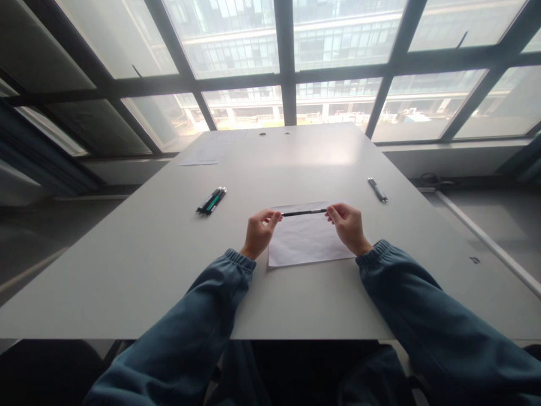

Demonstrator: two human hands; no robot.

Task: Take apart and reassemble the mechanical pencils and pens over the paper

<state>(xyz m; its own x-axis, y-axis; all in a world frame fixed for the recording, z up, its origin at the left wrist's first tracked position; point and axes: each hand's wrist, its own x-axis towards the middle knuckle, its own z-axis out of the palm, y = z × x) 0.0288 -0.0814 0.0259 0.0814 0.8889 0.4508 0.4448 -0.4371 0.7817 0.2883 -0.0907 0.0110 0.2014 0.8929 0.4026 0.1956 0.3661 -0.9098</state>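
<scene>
A slim black pen (302, 213) is stretched level between my two hands, above a white sheet of paper (308, 242). My left hand (260, 230) pinches one end between thumb and fingers. At the other end, my right hand (347, 225) pinches the pen near a small pale label or marking. The paper lies flat on the table, slightly creased, with its right edge partly hidden by my right hand and sleeve. Whether the pen has a cap is too small to tell.
On the white table (139, 270), a bundle of pens (211, 202), black with one green, lies to the left. One grey-black pen (377, 190) rests at the right. More paper (200, 151) lies at the far left, and a small dark round object (262, 134) near the window.
</scene>
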